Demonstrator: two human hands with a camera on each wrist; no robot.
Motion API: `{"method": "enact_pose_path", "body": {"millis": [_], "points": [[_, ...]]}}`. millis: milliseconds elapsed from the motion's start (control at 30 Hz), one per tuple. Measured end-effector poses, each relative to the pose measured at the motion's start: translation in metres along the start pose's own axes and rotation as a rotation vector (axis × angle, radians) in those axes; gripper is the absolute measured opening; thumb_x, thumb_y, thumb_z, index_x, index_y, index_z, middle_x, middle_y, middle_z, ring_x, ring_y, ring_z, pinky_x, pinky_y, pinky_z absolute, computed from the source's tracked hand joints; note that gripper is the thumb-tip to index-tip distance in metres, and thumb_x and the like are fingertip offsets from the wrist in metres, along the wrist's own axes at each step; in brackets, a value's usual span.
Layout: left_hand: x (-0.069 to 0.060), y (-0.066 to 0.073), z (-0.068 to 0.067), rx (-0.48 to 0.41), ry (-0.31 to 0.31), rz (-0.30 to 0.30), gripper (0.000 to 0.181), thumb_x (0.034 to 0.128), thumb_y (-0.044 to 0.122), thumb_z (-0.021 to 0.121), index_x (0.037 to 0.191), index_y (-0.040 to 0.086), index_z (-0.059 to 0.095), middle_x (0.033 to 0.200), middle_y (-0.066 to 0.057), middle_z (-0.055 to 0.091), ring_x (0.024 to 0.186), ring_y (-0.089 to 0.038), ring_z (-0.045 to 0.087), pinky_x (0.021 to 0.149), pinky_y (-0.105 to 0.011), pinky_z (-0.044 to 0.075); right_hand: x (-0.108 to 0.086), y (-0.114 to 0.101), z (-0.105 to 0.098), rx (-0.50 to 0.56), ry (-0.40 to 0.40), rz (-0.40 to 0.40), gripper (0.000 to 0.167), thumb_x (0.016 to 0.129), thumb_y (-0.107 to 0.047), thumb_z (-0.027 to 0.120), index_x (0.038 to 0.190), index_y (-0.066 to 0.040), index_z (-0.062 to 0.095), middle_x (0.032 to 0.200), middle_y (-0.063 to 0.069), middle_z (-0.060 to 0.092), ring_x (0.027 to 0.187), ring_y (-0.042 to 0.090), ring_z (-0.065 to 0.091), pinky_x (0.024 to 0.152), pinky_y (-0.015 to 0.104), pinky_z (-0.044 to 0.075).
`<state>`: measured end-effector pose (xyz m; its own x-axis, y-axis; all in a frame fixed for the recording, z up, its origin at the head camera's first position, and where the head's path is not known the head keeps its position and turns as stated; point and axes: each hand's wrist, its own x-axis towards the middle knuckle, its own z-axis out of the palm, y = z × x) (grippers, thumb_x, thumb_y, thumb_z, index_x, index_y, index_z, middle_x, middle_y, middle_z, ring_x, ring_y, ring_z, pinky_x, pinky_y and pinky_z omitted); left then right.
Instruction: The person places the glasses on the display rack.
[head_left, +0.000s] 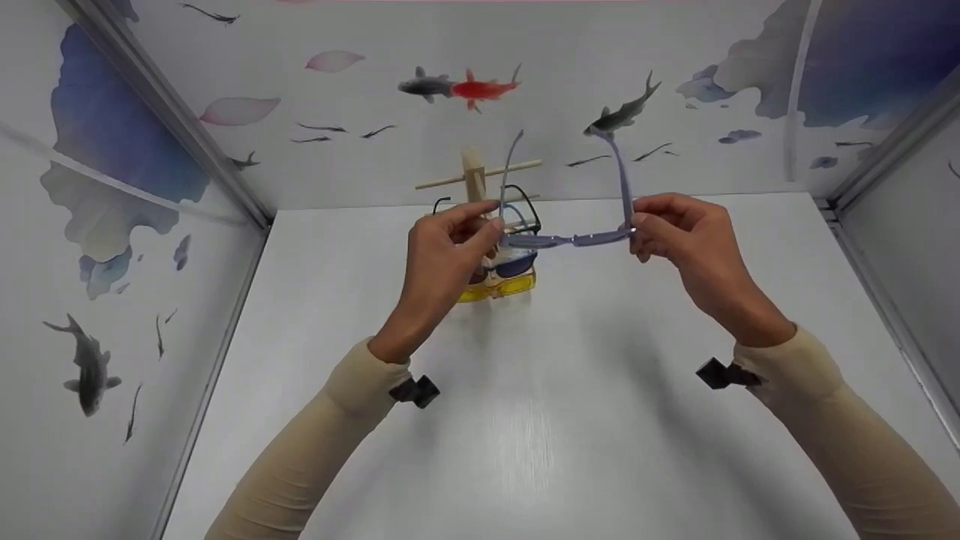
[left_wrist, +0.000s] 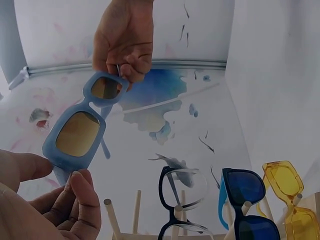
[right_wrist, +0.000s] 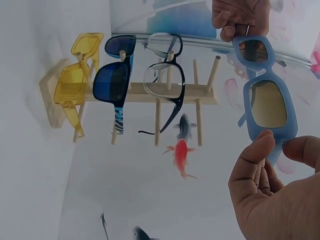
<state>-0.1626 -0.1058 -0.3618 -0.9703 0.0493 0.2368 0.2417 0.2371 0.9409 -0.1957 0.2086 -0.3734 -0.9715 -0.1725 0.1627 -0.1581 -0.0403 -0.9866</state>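
Note:
A pair of light blue sunglasses (head_left: 600, 238) is held up in front of a wooden glasses rack (right_wrist: 202, 94), its temples unfolded and pointing away. My left hand (head_left: 448, 259) pinches the left hinge corner between thumb and fingers. At the opposite corner my right hand (head_left: 701, 244) pinches the frame where the other temple begins. Both wrist views show the brownish lenses (left_wrist: 77, 134) and the thick blue rims (right_wrist: 291, 112). The sunglasses are apart from the rack's pegs.
On the rack sit yellow glasses (right_wrist: 70, 87), dark blue-lensed sunglasses (right_wrist: 111, 85) and black-framed clear glasses (right_wrist: 181, 92). Bare pegs (right_wrist: 199, 122) stick out at the rack's top end. White panels printed with fish (head_left: 484, 90) enclose the white tabletop (head_left: 525, 420) at the back and sides.

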Motion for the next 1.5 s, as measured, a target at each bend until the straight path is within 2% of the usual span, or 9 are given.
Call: {"method": "enact_pose_path", "body": {"millis": [167,300,567,733,867,1100,1267,1500], "points": [[0.001,0.002,-0.005,0.008,0.023,0.029,0.035,0.1083,0.017,0.071,0.140,0.002,0.075,0.100,-0.008,0.075,0.088,-0.025,0.070,0.069,-0.025,0.060,0.005,-0.004,0.005,-0.023,0.007,-0.004,0.024,0.106,-0.007,0.072,0.122,0.011,0.072,0.097,0.014,0.079,0.074,0.022,0.072,0.073,0.027,0.064],[0.001,0.003,-0.010,0.015,0.035,0.029,0.036,0.1078,0.017,0.072,0.141,0.003,0.074,0.103,-0.007,0.077,0.089,-0.022,0.071,0.070,-0.027,0.060,0.009,-0.006,0.009,-0.023,-0.006,-0.007,0.025,0.106,-0.007,0.072,0.122,0.012,0.071,0.097,0.015,0.078,0.075,0.023,0.072,0.074,0.028,0.064],[0.000,0.006,-0.020,0.048,0.050,0.043,0.036,0.1083,0.018,0.071,0.141,0.002,0.074,0.102,-0.006,0.079,0.087,-0.021,0.073,0.075,-0.040,0.065,0.015,-0.009,0.018,-0.050,-0.020,-0.009,0.025,0.106,-0.011,0.072,0.123,0.008,0.073,0.098,0.013,0.077,0.076,0.022,0.072,0.075,0.026,0.064],[-0.001,0.004,-0.027,0.059,0.062,0.041,0.036,0.1088,0.018,0.070,0.141,0.002,0.074,0.102,-0.007,0.078,0.085,-0.022,0.071,0.073,-0.032,0.064,0.021,-0.007,0.025,-0.042,-0.039,-0.007,0.025,0.107,-0.011,0.071,0.123,0.007,0.073,0.099,0.014,0.077,0.077,0.022,0.071,0.076,0.027,0.064],[-0.001,0.001,-0.034,0.053,0.074,0.035,0.035,0.1087,0.017,0.070,0.140,0.001,0.074,0.100,-0.010,0.076,0.085,-0.027,0.071,0.070,-0.026,0.061,0.029,-0.004,0.032,-0.038,-0.057,0.005,0.026,0.107,-0.011,0.071,0.124,0.008,0.072,0.099,0.013,0.077,0.078,0.022,0.070,0.077,0.027,0.064],[-0.001,-0.007,-0.048,0.037,0.113,0.012,0.035,0.1086,0.016,0.071,0.140,0.002,0.074,0.101,-0.013,0.077,0.084,-0.031,0.071,0.067,-0.024,0.059,0.041,0.000,0.049,-0.093,-0.090,0.034,0.032,0.108,-0.017,0.071,0.129,0.008,0.071,0.103,0.012,0.076,0.082,0.023,0.072,0.082,0.028,0.064],[0.001,-0.013,-0.055,0.007,0.133,-0.002,0.033,0.1088,0.014,0.070,0.138,0.001,0.075,0.100,-0.015,0.076,0.085,-0.036,0.071,0.066,-0.024,0.059,0.050,0.002,0.057,-0.091,-0.115,0.048,0.029,0.108,-0.018,0.071,0.127,0.004,0.073,0.104,0.013,0.076,0.084,0.023,0.072,0.082,0.029,0.064],[0.004,-0.017,-0.063,0.001,0.149,-0.028,0.032,0.1088,0.014,0.070,0.138,0.002,0.075,0.102,-0.012,0.077,0.083,-0.026,0.072,0.066,-0.025,0.060,0.062,0.005,0.065,-0.089,-0.144,0.077,0.029,0.109,-0.020,0.071,0.127,0.003,0.073,0.105,0.013,0.075,0.085,0.023,0.071,0.082,0.028,0.063]]}}
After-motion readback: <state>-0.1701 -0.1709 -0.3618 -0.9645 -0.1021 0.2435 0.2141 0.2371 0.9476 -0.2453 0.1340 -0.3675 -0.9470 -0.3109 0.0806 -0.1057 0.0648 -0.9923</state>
